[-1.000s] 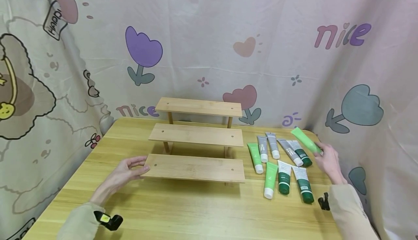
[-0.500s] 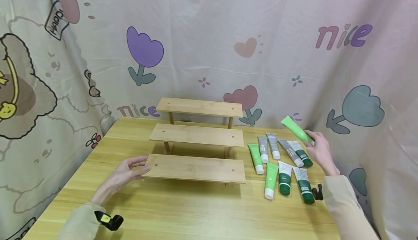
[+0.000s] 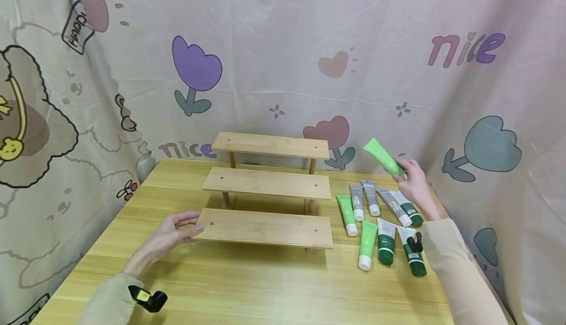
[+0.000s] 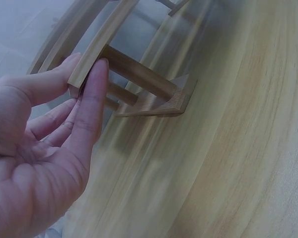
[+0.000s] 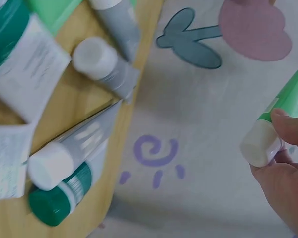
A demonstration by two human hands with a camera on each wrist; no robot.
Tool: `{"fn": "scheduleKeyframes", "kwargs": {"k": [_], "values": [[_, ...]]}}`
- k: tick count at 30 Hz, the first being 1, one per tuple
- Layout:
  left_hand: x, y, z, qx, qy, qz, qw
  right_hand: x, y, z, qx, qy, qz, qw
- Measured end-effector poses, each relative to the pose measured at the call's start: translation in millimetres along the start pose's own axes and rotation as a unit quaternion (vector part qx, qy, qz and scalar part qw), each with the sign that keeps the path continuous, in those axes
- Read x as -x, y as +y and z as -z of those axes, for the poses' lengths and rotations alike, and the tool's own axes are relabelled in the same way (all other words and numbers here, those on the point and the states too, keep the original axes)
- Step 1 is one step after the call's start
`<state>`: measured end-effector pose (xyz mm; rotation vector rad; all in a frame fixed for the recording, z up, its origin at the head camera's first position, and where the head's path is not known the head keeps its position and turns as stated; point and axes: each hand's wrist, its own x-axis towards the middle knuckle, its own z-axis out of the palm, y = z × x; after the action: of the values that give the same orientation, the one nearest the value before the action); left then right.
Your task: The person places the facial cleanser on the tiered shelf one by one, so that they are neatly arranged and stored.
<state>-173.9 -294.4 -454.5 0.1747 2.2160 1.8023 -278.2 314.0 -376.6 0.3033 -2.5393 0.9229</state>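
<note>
At centre-right of my head view, I see the right hand [image 3: 414,185] pinching a light-green tube [image 3: 381,155] near its white cap, the flat end tilted toward the upper left; it is raised clear of the others. At centre-left, the left hand [image 3: 176,230] pinches the left end of the lowest board of a three-tier wooden shelf [image 3: 265,227], and my left wrist view shows thumb and finger on opposite faces. Right of the shelf, two green tubes [image 3: 346,215], three grey tubes [image 3: 370,198] and three white-and-dark-green tubes [image 3: 386,242] lie on the wooden table [image 3: 230,290]. Behind hangs a printed cloth [image 3: 274,44].
</note>
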Motion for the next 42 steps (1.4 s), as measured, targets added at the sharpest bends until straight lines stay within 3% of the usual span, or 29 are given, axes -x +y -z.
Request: {"fn": "scheduleKeyframes", "kwargs": {"k": [12, 26, 42], "values": [[0.6, 1.4, -1.1, -0.006, 0.004, 0.005, 1.0, -32.1, -37.7, -8.3, -0.051, -0.046, -0.004, 0.998], [-0.7, 0.1, 0.5, 0.001, 0.006, 0.012, 0.9999, -66.7, -81.9, -27.4, -0.143, -0.101, -0.012, 0.985], [-0.6, 3.0, 0.5, 0.001, 0.001, 0.017, 0.9999, -93.2, -119.1, -55.8, -0.192, -0.087, -0.04, 0.977]]}}
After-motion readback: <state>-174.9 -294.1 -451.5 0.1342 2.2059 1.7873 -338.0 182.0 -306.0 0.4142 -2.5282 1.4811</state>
